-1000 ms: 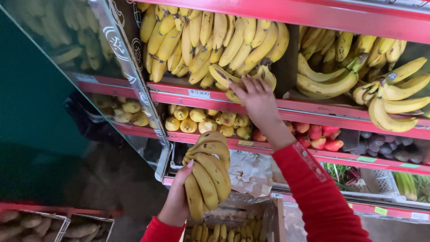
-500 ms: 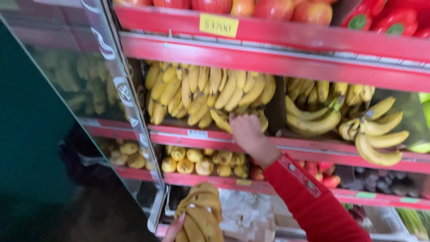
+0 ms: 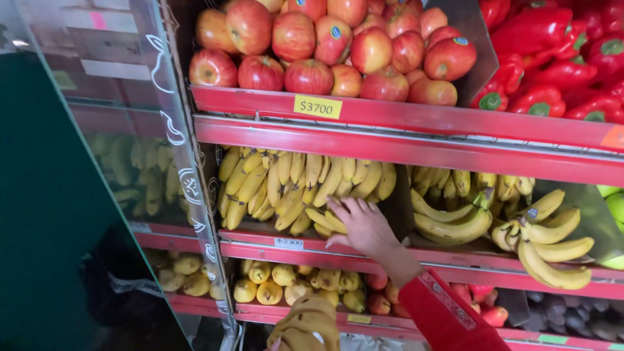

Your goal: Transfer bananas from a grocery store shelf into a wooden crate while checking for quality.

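Note:
My right hand (image 3: 361,224) reaches up to the middle shelf in a red sleeve (image 3: 448,315), fingers spread flat on the yellow bananas (image 3: 292,188) piled there, gripping nothing. At the bottom edge a bunch of spotted yellow bananas (image 3: 307,322) pokes up. Only a sliver of my left hand (image 3: 273,344) shows under the bunch, holding it from below. The bunch hangs in front of the lower shelf, well below my right hand.
Red apples (image 3: 325,45) and red peppers (image 3: 552,58) fill the top shelf. More bananas (image 3: 520,227) lie to the right, small yellow fruit (image 3: 292,286) on the shelf below. A mirrored side panel (image 3: 130,162) closes the rack on the left. Red shelf rails (image 3: 403,120) carry price tags.
The view has tilted upward, bringing the apple shelf into sight. My right hand stays on the shelf bananas, and the held bunch has sunk toward the bottom edge.

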